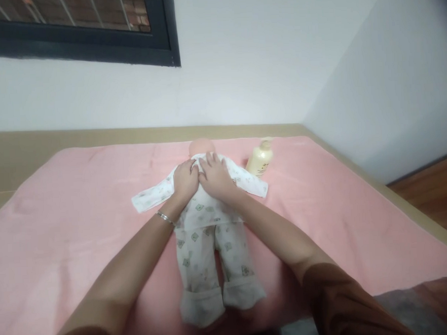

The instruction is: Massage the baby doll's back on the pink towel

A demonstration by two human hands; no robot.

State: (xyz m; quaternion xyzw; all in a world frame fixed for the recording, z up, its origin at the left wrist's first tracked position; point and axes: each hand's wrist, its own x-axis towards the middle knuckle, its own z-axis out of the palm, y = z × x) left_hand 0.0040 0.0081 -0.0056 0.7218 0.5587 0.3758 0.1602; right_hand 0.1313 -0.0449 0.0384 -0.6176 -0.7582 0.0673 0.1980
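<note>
A doll (206, 207) lies stretched out on a pink sheet, dressed in a white long-sleeved top and trousers with small printed figures. Its bare round head (202, 146) points away from me, and I cannot tell whether it lies face up or face down. My left hand (186, 179) rests on the left of its upper body, fingers laid on the top near the neck. Beside it, my right hand (215, 175) lies flat on the other side, fingers spread. The thumbs nearly meet in the middle. Both sleeves stretch out sideways past my hands.
A pale yellow pump bottle (260, 158) stands just beyond the doll's right-hand sleeve. The pink sheet (87, 193) covers a surface with a tan border (133, 136) against a white wall. A dark-framed window (162, 37) is at upper left; wooden floor (432, 190) shows at right.
</note>
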